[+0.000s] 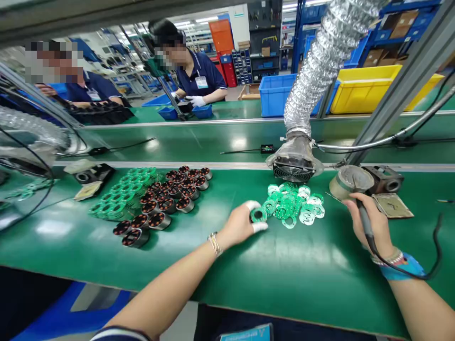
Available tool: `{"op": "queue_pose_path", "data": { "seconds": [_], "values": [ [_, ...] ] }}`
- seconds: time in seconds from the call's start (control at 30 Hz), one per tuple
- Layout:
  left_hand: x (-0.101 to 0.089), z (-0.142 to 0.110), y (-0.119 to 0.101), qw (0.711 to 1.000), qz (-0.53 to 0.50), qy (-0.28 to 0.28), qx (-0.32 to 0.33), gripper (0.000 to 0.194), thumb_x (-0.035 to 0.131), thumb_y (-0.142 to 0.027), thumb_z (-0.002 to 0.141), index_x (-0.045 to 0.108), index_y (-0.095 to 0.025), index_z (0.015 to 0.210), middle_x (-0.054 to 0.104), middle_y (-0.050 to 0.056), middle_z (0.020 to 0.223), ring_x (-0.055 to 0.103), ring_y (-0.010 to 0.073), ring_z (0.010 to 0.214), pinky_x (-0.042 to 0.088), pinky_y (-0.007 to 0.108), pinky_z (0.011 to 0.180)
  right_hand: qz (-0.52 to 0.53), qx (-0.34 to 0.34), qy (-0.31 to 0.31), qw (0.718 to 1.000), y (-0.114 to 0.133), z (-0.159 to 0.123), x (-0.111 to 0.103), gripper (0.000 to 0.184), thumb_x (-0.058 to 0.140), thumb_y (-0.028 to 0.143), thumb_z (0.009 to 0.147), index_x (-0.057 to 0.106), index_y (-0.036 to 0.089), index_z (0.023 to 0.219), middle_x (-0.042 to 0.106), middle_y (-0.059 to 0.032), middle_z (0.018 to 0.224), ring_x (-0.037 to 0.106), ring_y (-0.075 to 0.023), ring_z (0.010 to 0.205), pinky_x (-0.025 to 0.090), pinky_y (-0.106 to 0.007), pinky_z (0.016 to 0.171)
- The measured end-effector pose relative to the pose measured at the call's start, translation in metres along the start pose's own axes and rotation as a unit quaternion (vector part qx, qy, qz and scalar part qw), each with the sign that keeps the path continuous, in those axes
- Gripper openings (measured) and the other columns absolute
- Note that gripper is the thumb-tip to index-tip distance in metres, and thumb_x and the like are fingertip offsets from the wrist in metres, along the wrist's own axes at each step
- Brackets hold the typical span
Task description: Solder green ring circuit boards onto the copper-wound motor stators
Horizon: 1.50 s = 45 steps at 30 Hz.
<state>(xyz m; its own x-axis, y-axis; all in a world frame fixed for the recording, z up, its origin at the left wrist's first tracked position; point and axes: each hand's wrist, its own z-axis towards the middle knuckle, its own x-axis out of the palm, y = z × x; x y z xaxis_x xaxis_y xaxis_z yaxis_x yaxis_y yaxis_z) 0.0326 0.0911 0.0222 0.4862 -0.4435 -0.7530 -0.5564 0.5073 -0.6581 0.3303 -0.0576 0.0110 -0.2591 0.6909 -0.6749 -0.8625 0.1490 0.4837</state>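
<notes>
My left hand [239, 223], with white covers on thumb and finger, is closed around a small round part with a green ring-shaped circuit board [258, 215] on its face. Just right of it lies a loose pile of green and white ring boards [287, 203]. A soldering iron [365, 220] with a black cord is gripped in my right hand [377, 227]. Its thin tip points left, in front of a pale round container [350, 182]; whether they touch I cannot tell. Rows of round metal parts with copper windings [174, 191] stand to the left, beside stacked green ring boards [124, 192].
A fan-ended fume duct [293, 168] hangs above the board pile. At right sits an iron stand [386, 180] with a sponge tray [393, 206]. A metal post [401, 80] slants down there. Two co-workers [199, 71] sit across the bench near blue bins [202, 112].
</notes>
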Motion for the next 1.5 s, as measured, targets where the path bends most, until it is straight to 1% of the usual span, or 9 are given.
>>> {"op": "queue_pose_path", "data": {
  "seconds": [0.13, 0.27, 0.5, 0.67, 0.87, 1.03, 1.17, 1.37, 1.5],
  "values": [
    [-0.038, 0.1, 0.037, 0.981, 0.083, -0.126, -0.122, 0.05, 0.073, -0.042, 0.062, 0.056, -0.017, 0.102, 0.065, 0.01, 0.097, 0.061, 0.0246, 0.09, 0.045, 0.032, 0.078, 0.044, 0.005, 0.026, 0.999, 0.0, -0.01, 0.013, 0.024, 0.051, 0.033, 0.086, 0.053, 0.02, 0.106, 0.068, -0.0061, 0.085, 0.067, -0.0203, 0.071, 0.054, -0.031, 0.064],
    [-0.06, 0.187, 0.062, 0.966, 0.098, -0.163, -0.174, 0.051, 0.072, -0.039, 0.065, 0.054, -0.011, 0.104, 0.064, 0.016, 0.102, 0.06, 0.0259, 0.094, 0.044, 0.034, 0.082, 0.083, -0.092, 0.068, 0.99, 0.014, -0.019, 0.026, 0.026, 0.052, 0.023, 0.086, 0.047, 0.02, 0.111, 0.061, -0.0119, 0.113, 0.064, -0.022, 0.094, 0.054, -0.037, 0.083],
    [-0.055, 0.236, 0.094, 0.946, 0.098, -0.197, -0.239, 0.071, 0.069, -0.034, 0.068, 0.038, -0.006, 0.126, 0.054, 0.024, 0.118, 0.052, 0.0317, 0.109, 0.039, 0.044, 0.092, 0.108, -0.115, 0.169, 0.973, 0.018, -0.023, 0.035, 0.035, 0.054, 0.014, 0.081, 0.041, 0.019, 0.113, 0.045, -0.017, 0.131, 0.046, -0.0246, 0.121, 0.047, -0.044, 0.094],
    [-0.057, 0.206, 0.085, 0.947, 0.132, -0.234, -0.177, 0.084, 0.067, -0.035, 0.069, 0.025, -0.009, 0.137, 0.041, 0.023, 0.13, 0.044, 0.0374, 0.117, 0.037, 0.048, 0.096, 0.1, -0.176, 0.198, 0.959, 0.026, -0.024, 0.037, 0.033, 0.054, 0.015, 0.082, 0.042, 0.019, 0.112, 0.045, -0.0161, 0.13, 0.042, -0.0252, 0.123, 0.044, -0.048, 0.095],
    [-0.089, 0.095, 0.069, 0.96, 0.164, -0.224, -0.038, 0.079, 0.063, -0.036, 0.073, 0.025, -0.01, 0.137, 0.048, 0.018, 0.125, 0.053, 0.0288, 0.108, 0.041, 0.04, 0.095, 0.059, -0.211, 0.212, 0.952, 0.027, -0.026, 0.043, 0.023, 0.05, 0.016, 0.086, 0.05, 0.019, 0.108, 0.055, -0.0134, 0.118, 0.051, -0.0234, 0.114, 0.047, -0.045, 0.093],
    [-0.134, -0.019, 0.106, 0.923, 0.197, -0.297, -0.142, 0.068, 0.06, -0.036, 0.075, 0.034, -0.01, 0.132, 0.055, 0.016, 0.119, 0.054, 0.0272, 0.107, 0.043, 0.037, 0.093, 0.05, -0.254, 0.183, 0.948, 0.01, -0.03, 0.051, 0.026, 0.051, 0.021, 0.085, 0.053, 0.019, 0.111, 0.059, -0.0121, 0.115, 0.054, -0.026, 0.111, 0.048, -0.046, 0.091],
    [-0.143, -0.085, 0.139, 0.903, 0.236, -0.306, -0.188, 0.054, 0.056, -0.04, 0.077, 0.047, -0.012, 0.123, 0.057, 0.014, 0.114, 0.054, 0.0275, 0.105, 0.042, 0.038, 0.092, 0.073, -0.292, 0.181, 0.936, 0.006, -0.028, 0.054, 0.028, 0.046, 0.019, 0.086, 0.053, 0.02, 0.113, 0.062, -0.0099, 0.109, 0.059, -0.0271, 0.104, 0.052, -0.044, 0.084],
    [-0.131, -0.094, 0.146, 0.936, 0.293, -0.185, -0.06, 0.049, 0.063, -0.037, 0.071, 0.055, -0.018, 0.116, 0.054, 0.013, 0.12, 0.042, 0.032, 0.117, 0.032, 0.047, 0.099, 0.044, -0.251, 0.073, 0.964, 0.062, -0.056, 0.053, 0.026, 0.057, 0.015, 0.079, 0.053, 0.022, 0.104, 0.067, -0.0099, 0.104, 0.068, -0.025, 0.081, 0.056, -0.038, 0.072],
    [-0.143, -0.072, 0.15, 0.927, 0.341, -0.155, -0.008, 0.023, 0.059, -0.018, 0.072, 0.066, -0.017, 0.094, 0.047, 0.012, 0.13, 0.027, 0.0347, 0.129, 0.019, 0.053, 0.105, 0.05, -0.26, 0.152, 0.952, 0.099, -0.083, 0.056, 0.024, 0.053, 0.014, 0.08, 0.051, 0.022, 0.103, 0.063, -0.0121, 0.111, 0.067, -0.0255, 0.087, 0.057, -0.037, 0.07]
  ]
}}
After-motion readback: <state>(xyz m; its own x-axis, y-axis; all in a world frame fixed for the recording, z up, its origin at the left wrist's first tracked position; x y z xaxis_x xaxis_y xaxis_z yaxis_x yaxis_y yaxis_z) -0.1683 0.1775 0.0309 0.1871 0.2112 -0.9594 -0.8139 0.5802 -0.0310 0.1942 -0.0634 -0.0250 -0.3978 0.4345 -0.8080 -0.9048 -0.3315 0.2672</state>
